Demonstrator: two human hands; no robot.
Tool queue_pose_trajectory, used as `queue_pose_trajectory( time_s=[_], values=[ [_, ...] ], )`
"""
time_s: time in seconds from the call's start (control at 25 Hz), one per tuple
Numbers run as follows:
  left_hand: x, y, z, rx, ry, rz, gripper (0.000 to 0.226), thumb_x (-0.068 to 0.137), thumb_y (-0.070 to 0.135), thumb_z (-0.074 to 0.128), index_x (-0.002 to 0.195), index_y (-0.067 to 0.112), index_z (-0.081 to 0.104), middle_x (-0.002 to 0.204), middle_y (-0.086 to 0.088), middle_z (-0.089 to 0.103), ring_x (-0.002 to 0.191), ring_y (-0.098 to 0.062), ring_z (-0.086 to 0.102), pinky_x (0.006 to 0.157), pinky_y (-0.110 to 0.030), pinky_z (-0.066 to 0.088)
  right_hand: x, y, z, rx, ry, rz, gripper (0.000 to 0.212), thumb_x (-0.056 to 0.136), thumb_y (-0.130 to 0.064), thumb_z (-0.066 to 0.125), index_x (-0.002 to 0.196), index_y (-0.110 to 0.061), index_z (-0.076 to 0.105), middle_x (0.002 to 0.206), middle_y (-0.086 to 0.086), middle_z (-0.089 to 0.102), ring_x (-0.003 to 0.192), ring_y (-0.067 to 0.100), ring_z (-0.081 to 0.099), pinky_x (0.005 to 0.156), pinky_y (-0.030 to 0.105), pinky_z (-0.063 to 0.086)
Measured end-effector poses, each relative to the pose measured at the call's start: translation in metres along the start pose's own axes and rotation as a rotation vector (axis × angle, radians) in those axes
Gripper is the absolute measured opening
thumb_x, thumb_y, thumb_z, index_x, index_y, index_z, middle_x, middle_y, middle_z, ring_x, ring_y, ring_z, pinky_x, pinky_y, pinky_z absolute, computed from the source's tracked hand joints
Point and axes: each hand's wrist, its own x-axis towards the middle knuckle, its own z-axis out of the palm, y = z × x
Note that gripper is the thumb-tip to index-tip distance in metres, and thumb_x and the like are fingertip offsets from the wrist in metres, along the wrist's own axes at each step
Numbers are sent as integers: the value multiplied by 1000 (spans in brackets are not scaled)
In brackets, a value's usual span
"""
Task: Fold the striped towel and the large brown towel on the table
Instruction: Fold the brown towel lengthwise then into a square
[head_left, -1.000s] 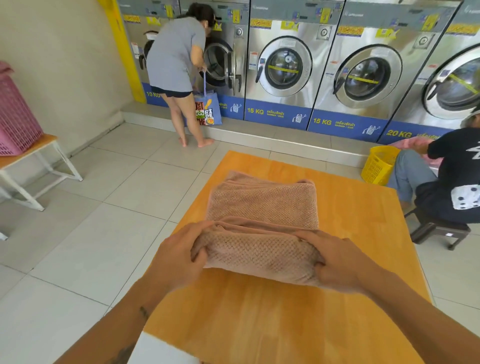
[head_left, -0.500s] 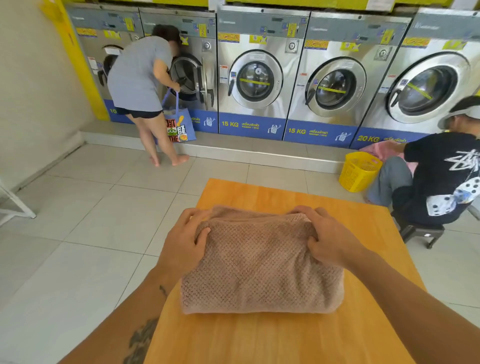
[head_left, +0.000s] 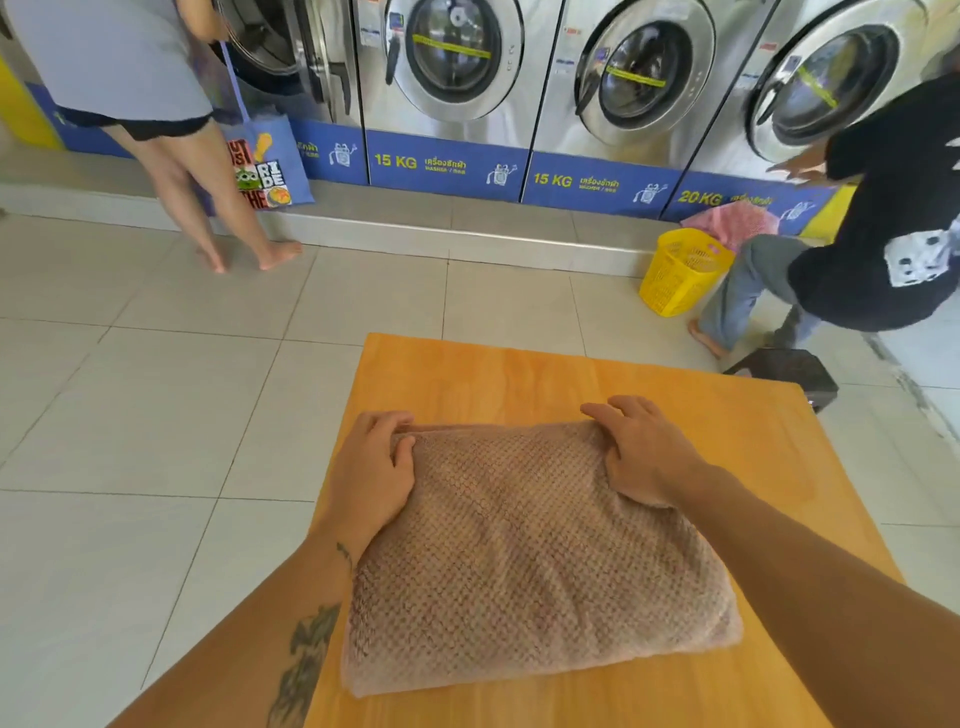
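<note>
The large brown towel (head_left: 530, 561) lies folded into a thick rectangular bundle on the wooden table (head_left: 519, 379). My left hand (head_left: 376, 467) rests on its far left corner, fingers curled over the edge. At the far right corner sits my right hand (head_left: 641, 452), fingers spread, palm pressing down on the towel. No striped towel is in view.
A row of washing machines (head_left: 452, 78) lines the far wall. A person in a grey shirt (head_left: 114, 57) stands at the left with a blue bag (head_left: 267, 166). A person in black (head_left: 893, 208) crouches at the right by a yellow basket (head_left: 675, 270) and a dark stool (head_left: 789, 374).
I folded the near half of the brown towel over onto the far half, and my hands moved from the near fold to the far corners. The person in black rose off the stool.
</note>
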Motion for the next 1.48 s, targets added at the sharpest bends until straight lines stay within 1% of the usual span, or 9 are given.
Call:
queue_pose_trajectory(
  time_s=[0.12, 0.36, 0.6, 0.8, 0.88, 1.0, 1.16, 1.32, 1.48],
  values=[
    [0, -10, 6, 7, 47, 99, 32, 100, 19, 52, 131, 21, 60, 122, 4, 59, 104, -14, 57, 83, -25, 42, 10, 1, 15, 159, -123, 64, 69, 89, -21, 46, 154, -32, 25, 157, 6, 31, 144, 30, 27, 117, 46, 29],
    [12, -2, -4, -42, 17, 26, 28, 101, 33, 49, 123, 24, 63, 123, 8, 56, 104, -9, 55, 89, -27, 43, -27, 9, 27, 253, -133, 177, 67, 88, -27, 45, 150, -40, 24, 137, 5, 49, 124, 32, 48, 103, 47, 41],
    [-46, 47, -26, -59, 40, 88, 29, 96, 13, 49, 116, 24, 67, 111, 12, 56, 89, -8, 56, 83, -28, 46, -143, 39, 42, 219, -253, 432, 69, 87, -36, 41, 150, -40, 14, 136, 0, 57, 120, 29, 55, 103, 53, 33],
    [-151, 87, -2, 13, 26, 114, 37, 89, 8, 55, 121, 22, 65, 115, 4, 52, 109, -18, 50, 97, -36, 44, -228, 91, 71, 285, -397, 647, 75, 83, -41, 39, 151, -36, 10, 131, 1, 60, 110, 28, 57, 108, 56, 31],
    [-196, 107, 16, -101, -52, -26, 41, 92, 16, 57, 132, 27, 58, 121, 5, 45, 117, -18, 47, 105, -38, 41, -247, 111, 75, 329, -470, 613, 81, 79, -45, 39, 152, -40, 5, 131, 7, 58, 111, 31, 59, 103, 58, 40],
    [-246, 154, 40, -311, -289, -289, 58, 99, 36, 52, 152, 38, 28, 134, 7, 30, 122, -14, 41, 108, -35, 36, -251, 117, 70, 645, -229, 434, 75, 90, -33, 49, 154, -36, 9, 153, 15, 34, 126, 37, 49, 92, 49, 47],
    [-284, 194, 68, -495, -380, -358, 78, 99, 42, 54, 153, 53, -1, 149, 12, 21, 125, -13, 38, 113, -43, 36, -250, 110, 67, 1171, -149, 430, 80, 93, -40, 59, 155, -33, 9, 156, 12, 34, 126, 36, 50, 101, 51, 46],
    [-308, 210, 72, -560, -425, -422, 93, 95, 21, 64, 152, 55, -1, 161, 12, 19, 133, -18, 42, 107, -44, 45, -281, 111, 71, 1462, -347, 352, 100, 88, -50, 68, 156, -36, -4, 153, 5, 37, 124, 33, 54, 100, 52, 49],
    [-340, 219, 69, -541, -423, -354, 91, 96, 7, 60, 152, 55, 8, 160, 13, 20, 118, -10, 46, 80, -21, 50, -320, 122, 85, 1444, -154, 143, 93, 89, -25, 72, 153, -48, 8, 154, -8, 36, 132, 23, 48, 104, 48, 47]
  ],
)
